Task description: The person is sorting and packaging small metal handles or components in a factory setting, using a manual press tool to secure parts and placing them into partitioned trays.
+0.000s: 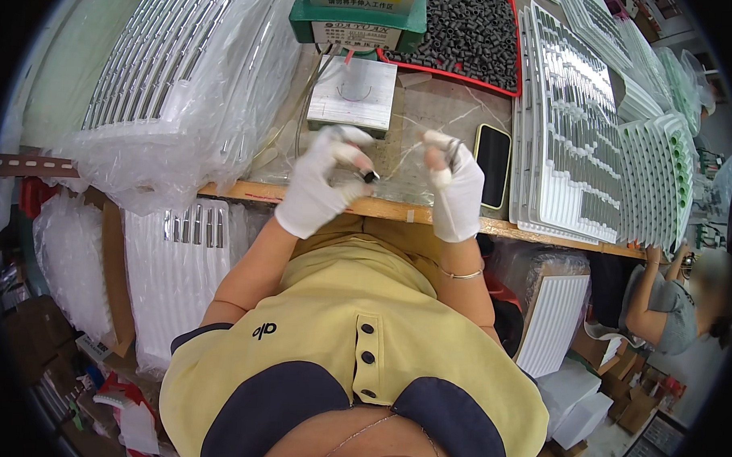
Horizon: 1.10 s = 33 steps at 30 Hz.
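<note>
My left hand, in a white glove with some fingertips bare, is curled above the near edge of the bench. It grips a small dark piece with a shiny end, mostly hidden in the palm. To its right, my right hand, gloved the same way, has its fingers pinched together; what they hold, if anything, is blurred. Just beyond my left hand sits a metal block with a curved mark on its top face. A red-rimmed tray at the back holds many short black tubular parts.
A green machine stands behind the block. Plastic-wrapped metal tubes lie left; white trays of shiny tubes stack up right. A phone lies beside my right hand. Another person works at far right.
</note>
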Each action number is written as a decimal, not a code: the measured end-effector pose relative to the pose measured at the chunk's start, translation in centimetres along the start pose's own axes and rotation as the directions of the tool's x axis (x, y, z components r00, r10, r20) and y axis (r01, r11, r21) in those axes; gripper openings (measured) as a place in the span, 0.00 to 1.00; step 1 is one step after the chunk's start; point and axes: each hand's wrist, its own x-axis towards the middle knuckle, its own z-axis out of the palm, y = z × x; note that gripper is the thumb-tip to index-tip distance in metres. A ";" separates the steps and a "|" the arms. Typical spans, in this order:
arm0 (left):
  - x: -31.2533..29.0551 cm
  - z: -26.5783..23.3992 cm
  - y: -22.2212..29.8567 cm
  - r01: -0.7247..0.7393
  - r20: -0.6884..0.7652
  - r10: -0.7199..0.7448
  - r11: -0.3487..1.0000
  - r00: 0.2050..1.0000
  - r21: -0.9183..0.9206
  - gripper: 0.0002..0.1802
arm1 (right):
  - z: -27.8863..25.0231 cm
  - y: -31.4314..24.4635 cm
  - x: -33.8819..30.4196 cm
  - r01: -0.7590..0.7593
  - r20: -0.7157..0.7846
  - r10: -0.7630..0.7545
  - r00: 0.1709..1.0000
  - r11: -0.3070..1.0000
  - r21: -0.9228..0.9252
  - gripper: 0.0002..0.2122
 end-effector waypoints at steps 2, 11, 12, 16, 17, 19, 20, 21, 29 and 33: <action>0.3 0.9 0.2 -0.091 0.183 0.048 0.969 0.982 0.230 0.15 | 1.0 0.7 0.6 0.040 -0.086 -0.044 0.995 0.998 -0.042 0.10; 0.4 0.9 -0.1 -0.006 0.203 -0.018 0.993 0.979 0.117 0.13 | 0.5 -0.2 1.5 -0.089 0.213 0.061 0.975 0.988 0.128 0.15; 0.3 0.8 0.0 0.014 0.198 -0.036 0.994 0.980 0.112 0.14 | 0.4 -0.2 1.6 -0.090 0.214 0.061 0.975 0.988 0.128 0.15; 0.0 0.5 -0.1 0.004 0.237 -0.029 0.994 0.971 0.108 0.14 | 0.0 -0.5 1.8 -0.056 0.362 0.082 0.929 0.995 -0.083 0.15; 0.0 0.4 -0.3 -0.005 0.270 -0.019 0.996 0.963 0.088 0.14 | 0.0 -0.9 1.8 -0.054 0.398 0.108 0.911 0.988 -0.145 0.14; -0.1 0.2 -0.5 -0.016 0.302 -0.005 0.998 0.953 0.067 0.14 | 0.1 -0.9 1.6 -0.045 0.432 0.132 0.892 0.978 -0.205 0.14; -0.1 0.1 -0.6 -0.017 0.330 -0.003 0.998 0.944 0.056 0.14 | 0.2 -0.4 1.5 -0.016 0.449 0.101 0.888 0.982 -0.188 0.14; -0.1 0.0 -0.6 -0.017 0.357 0.000 0.999 0.934 0.045 0.14 | 0.3 -0.2 1.5 0.012 0.466 0.070 0.882 0.985 -0.171 0.14; -0.5 0.7 -0.6 0.121 0.111 -0.101 0.974 0.989 -0.192 0.16 | 0.6 -0.9 1.3 0.219 0.171 -0.185 0.968 0.952 -0.215 0.09; -0.2 3.3 -1.1 -0.067 0.206 0.088 0.992 0.975 -0.105 0.16 | 3.6 0.4 0.9 0.141 -0.173 -0.126 0.977 0.987 0.081 0.14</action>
